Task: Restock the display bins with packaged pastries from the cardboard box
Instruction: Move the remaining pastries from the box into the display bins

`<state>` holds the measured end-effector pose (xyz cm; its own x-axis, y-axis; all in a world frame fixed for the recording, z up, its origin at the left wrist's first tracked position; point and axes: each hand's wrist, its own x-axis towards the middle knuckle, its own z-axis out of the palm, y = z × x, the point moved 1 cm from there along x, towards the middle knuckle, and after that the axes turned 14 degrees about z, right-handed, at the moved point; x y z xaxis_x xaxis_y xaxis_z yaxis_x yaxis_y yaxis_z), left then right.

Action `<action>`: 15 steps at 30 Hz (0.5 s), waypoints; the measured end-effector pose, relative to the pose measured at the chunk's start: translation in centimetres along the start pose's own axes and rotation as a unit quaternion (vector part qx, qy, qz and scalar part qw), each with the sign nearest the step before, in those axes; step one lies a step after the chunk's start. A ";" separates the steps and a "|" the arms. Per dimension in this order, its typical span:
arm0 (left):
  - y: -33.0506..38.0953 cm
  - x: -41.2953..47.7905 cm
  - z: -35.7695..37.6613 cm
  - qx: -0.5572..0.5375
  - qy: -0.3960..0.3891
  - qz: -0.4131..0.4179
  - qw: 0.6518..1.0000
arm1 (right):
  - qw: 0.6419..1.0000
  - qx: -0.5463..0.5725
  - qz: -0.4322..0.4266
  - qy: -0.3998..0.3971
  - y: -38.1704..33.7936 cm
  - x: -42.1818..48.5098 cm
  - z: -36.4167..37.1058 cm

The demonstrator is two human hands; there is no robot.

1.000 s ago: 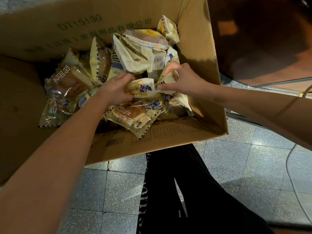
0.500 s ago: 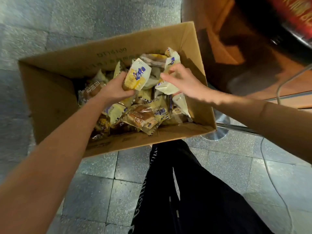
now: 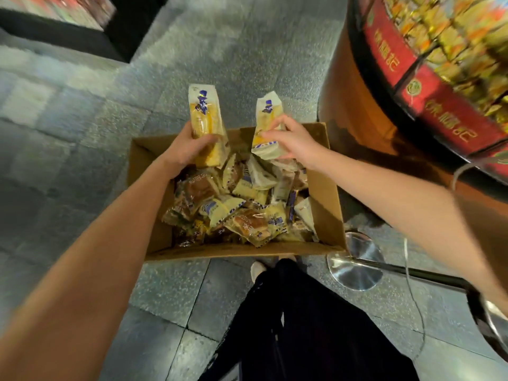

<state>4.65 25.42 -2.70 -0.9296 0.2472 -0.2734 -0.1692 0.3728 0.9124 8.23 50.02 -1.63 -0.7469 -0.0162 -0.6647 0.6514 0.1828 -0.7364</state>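
An open cardboard box (image 3: 325,204) stands on the tiled floor, holding several wrapped pastries (image 3: 247,213) in a loose heap. My left hand (image 3: 185,148) grips a yellow-and-white pastry packet (image 3: 204,119) held upright above the box's far left corner. My right hand (image 3: 292,141) pinches a second cream packet (image 3: 268,127) above the far right corner. Both packets are lifted free of the heap. A round display bin (image 3: 434,86) with a red band, filled with yellow packets, is at the upper right.
A chrome post base (image 3: 354,265) and a dark rail sit right of the box. A thin cord (image 3: 412,292) trails over the floor there. My dark trouser legs (image 3: 297,325) and a white shoe are below the box. A dark shelf base (image 3: 63,37) is at the upper left.
Both hands have risen out of the box, each lifting a packet from the heap to above the far rim. The view pulled back, bringing the display bin into sight.
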 end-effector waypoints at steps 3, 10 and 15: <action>1.9 -1.6 -1.5 -0.042 0.061 -0.013 0.997 | 0.999 0.029 -0.021 -0.009 -2.7 -0.6 1.3; 5.2 -7.8 -4.0 -0.137 0.147 -0.029 0.979 | 0.985 -0.072 -0.108 -0.113 -8.2 -2.1 5.7; 4.9 -14.4 -4.7 -0.202 0.233 -0.031 0.951 | 0.953 -0.168 -0.186 -0.171 -9.9 -6.0 10.0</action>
<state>15.64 19.49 7.08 -0.9417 -0.2229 -0.2520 -0.2532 -0.0238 0.9671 7.65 38.45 8.36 -0.7929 -0.4498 -0.4110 0.2282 0.4062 -0.8848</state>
